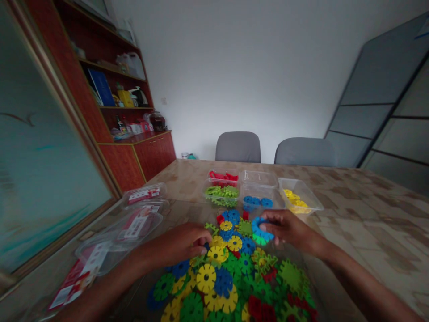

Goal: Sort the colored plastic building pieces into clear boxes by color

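My right hand (280, 226) pinches a blue snowflake disc (259, 229) above the far right part of the pile. A green disc (261, 240) shows just under it; I cannot tell whether it is held too. At the pile's far left side, my left hand (197, 240) has its fingers curled with the thumb near them; what lies between them, if anything, is hidden. Yellow discs (217, 254), dark blue discs (223, 281), green discs (192, 307), lime square pieces (291, 275) and red pieces (256, 308) lie mixed in the loose pile nearest me.
Beyond the pile stand clear tubs with red pieces (224, 175), lime pieces (221, 192), blue discs (257, 202) and yellow discs (292, 197). Clear lids with labels (136, 226) lie at left. Two grey chairs (237, 147) stand behind the table (355, 210).
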Demonstrator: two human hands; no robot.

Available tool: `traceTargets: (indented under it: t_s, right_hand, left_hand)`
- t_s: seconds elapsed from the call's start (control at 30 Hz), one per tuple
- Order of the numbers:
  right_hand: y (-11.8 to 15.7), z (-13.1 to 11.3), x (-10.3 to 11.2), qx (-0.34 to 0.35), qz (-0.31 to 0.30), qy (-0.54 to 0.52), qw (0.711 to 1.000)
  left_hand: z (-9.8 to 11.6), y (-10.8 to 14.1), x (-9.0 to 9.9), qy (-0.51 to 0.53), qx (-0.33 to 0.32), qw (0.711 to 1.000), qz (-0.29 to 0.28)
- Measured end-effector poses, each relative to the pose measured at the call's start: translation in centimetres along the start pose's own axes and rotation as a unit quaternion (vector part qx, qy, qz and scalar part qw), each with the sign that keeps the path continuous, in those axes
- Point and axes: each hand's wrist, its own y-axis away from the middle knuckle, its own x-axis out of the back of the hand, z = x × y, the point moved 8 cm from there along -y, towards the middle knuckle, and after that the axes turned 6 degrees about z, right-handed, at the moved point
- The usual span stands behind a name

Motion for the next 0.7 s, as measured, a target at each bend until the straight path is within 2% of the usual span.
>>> traceTargets:
  t_s: [0.07,0.13,0.2,0.27,0.37,0.43,0.5,0.57,0.7]
  right_hand:
    - [1.4,0.1,-2.9,-0.014,-0.084,-0.006,0.996]
    - [2.5,0.5,-5.3,-0.036,-0.14,-0.009,0.989]
    - [2.7,0.9,-6.2,-0.032,-0.14,0.008,0.99]
    - [2.4,1.0,-5.9,-0.001,-0.114,0.037,0.993]
    - [1.6,1.1,-4.0,0.009,-0.092,0.038,0.995]
    - [0.7,1.0,-1.8,0.005,-0.062,0.029,0.998]
    - [-0.5,0.5,1.7,0.027,0.03,0.069,0.997]
    - [-1.7,0.0,5.2,0.048,0.127,0.125,0.983]
    - [-3.9,0.9,9.3,0.042,0.232,0.185,0.954]
  left_hand:
    - [0.2,0.0,0.0,0.005,-0.002,1.0,0.002]
    - [0.5,0.0,0.0,0.01,-0.01,1.0,0.003]
    - [0.7,0.1,0.1,0.013,-0.012,1.0,0.004]
    - [0.7,0.2,0.1,0.015,-0.013,1.0,0.003]
    - [0.4,0.3,0.2,0.017,-0.008,1.0,-0.001]
    - [0.1,0.3,0.3,0.015,-0.005,1.0,-0.001]
    - [-0.2,0.4,0.8,0.017,0.003,1.0,0.006]
    - [-0.6,0.4,1.3,0.02,0.019,0.999,0.016]
    - [-1.1,0.4,2.2,0.019,0.025,0.999,0.025]
